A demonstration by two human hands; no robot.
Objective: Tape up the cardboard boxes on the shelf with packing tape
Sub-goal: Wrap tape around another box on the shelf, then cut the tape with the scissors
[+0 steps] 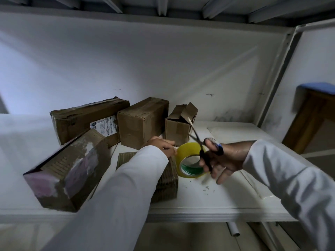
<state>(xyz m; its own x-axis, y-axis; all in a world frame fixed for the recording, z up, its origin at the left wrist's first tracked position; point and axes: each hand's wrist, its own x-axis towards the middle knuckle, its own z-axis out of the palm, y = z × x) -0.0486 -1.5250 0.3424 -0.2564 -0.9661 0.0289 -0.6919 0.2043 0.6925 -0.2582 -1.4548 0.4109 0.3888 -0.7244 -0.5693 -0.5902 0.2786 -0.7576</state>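
Head view: the right hand (223,158) grips black scissors (203,144), blades parted, just above the yellow tape roll (188,160). Left of the roll, the left hand (161,144) rests curled on a cardboard box (164,180) on the shelf (217,205); what it holds is hidden.

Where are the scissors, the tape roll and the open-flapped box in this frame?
scissors (205,156): head view, on the black handle in the right hand.
tape roll (186,151): head view, on the yellow outer band.
open-flapped box (176,129): head view, on its front wall.
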